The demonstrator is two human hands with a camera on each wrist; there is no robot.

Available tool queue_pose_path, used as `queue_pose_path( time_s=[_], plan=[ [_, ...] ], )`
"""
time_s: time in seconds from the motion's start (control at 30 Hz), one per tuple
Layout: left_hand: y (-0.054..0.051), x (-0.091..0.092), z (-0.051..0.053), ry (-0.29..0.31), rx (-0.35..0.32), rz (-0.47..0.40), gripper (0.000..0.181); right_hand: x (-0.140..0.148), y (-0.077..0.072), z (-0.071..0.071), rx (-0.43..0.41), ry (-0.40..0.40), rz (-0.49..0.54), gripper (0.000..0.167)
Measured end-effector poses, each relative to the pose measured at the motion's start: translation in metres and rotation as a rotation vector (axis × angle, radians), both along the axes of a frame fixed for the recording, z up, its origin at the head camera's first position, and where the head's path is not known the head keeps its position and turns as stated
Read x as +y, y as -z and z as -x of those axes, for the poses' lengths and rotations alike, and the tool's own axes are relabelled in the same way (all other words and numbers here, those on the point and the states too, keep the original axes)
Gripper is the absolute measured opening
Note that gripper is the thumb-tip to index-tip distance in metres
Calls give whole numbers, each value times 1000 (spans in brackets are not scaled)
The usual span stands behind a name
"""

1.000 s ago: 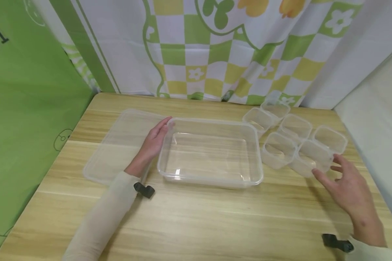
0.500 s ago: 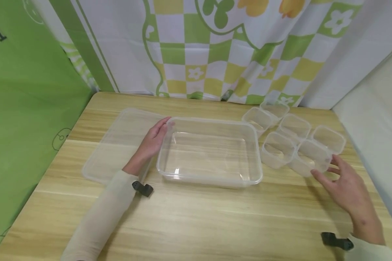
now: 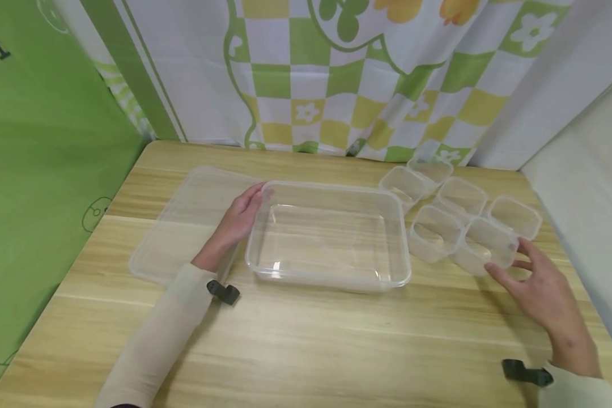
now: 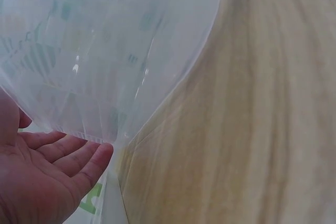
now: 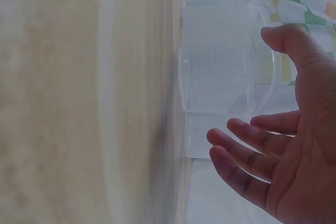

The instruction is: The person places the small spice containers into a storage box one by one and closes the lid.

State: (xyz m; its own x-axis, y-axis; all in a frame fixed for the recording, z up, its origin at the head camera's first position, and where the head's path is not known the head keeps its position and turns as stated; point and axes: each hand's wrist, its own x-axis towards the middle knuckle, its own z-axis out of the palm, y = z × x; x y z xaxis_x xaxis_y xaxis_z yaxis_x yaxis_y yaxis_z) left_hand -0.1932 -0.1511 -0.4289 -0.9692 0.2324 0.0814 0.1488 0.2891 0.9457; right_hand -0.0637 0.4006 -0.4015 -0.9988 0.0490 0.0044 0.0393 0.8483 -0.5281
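A large clear plastic box (image 3: 326, 238), uncovered and bare inside, sits mid-table. My left hand (image 3: 239, 218) lies along its far left corner. In the left wrist view, the fingers (image 4: 79, 158) of that hand stretch out against the box wall (image 4: 105, 66), not curled round it. Over on the right, several small clear containers (image 3: 461, 198) stand grouped with their openings up. My right hand (image 3: 543, 286) is at the front one (image 3: 484, 246), thumb and fingers spread on either side of its near right corner. The right wrist view shows those fingers (image 5: 244, 177) loosely bent and apart.
A flat translucent lid (image 3: 178, 226) lies left of the box, partly under the left forearm. Patterned curtain (image 3: 331, 85) hangs behind the wooden table (image 3: 326, 351). Green cloth (image 3: 46, 170) borders the left side, and a white wall (image 3: 591, 147) the right.
Little differs. Both hands stay at the same places beside the large box and the front small container; the whole view shifts very slightly.
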Motion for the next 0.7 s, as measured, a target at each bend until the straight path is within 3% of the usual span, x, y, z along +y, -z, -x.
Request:
queue_pose_path(
  time_s=[0.23, 0.53, 0.7],
  plan=[
    [0, 0, 2, 6, -22, 4, 47, -1, 1, 3, 4, 6, 12, 84],
    [1, -1, 2, 23, 19, -12, 47, -2, 0, 2, -42, 47, 91, 93],
    [3, -1, 3, 14, 33, 0, 46, -2, 1, -1, -28, 52, 115, 95]
  ],
)
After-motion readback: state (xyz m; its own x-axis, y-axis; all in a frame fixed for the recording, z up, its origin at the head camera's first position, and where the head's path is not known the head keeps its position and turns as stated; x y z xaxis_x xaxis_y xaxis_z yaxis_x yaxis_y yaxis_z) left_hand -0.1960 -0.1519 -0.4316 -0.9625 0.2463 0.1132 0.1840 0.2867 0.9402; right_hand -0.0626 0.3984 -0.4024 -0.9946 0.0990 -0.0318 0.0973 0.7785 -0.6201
